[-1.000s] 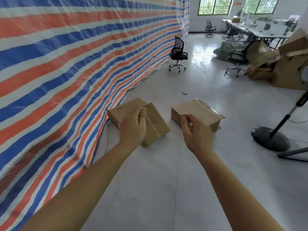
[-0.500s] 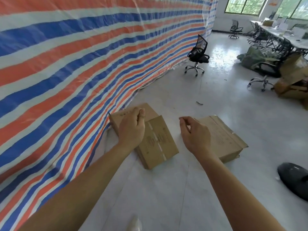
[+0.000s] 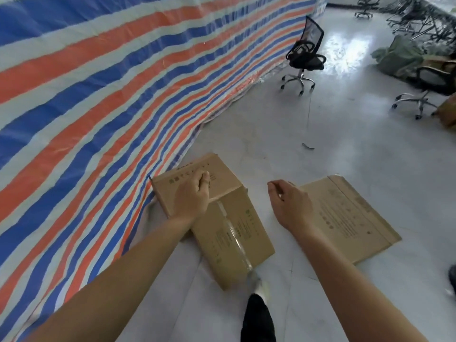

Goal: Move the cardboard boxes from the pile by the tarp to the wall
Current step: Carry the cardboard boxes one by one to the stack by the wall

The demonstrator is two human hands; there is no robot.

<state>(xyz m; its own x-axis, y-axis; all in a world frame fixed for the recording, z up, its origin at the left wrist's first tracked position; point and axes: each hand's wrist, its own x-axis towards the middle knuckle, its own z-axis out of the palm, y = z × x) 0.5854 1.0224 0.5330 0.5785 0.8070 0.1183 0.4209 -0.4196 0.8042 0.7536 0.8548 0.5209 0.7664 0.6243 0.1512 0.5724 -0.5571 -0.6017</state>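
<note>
A big striped tarp (image 3: 98, 95) hangs on the left. On the floor (image 3: 333, 149), the left box (image 3: 229, 233) lies just beside it and the right box (image 3: 350, 218) farther right. The left hand (image 3: 192, 196) is over the left box, maybe touching it, fingers loose. The right hand (image 3: 288, 206), loosely bent, holds nothing.

Two brown, printed cardboard boxes are shown lying on the pale floor (image 3: 320, 134). The left box (image 3: 229, 233), sealed with clear tape, is set with its far left corner against the striped tarp (image 3: 98, 95). The right box (image 3: 345, 218) is laid apart from it.
</note>
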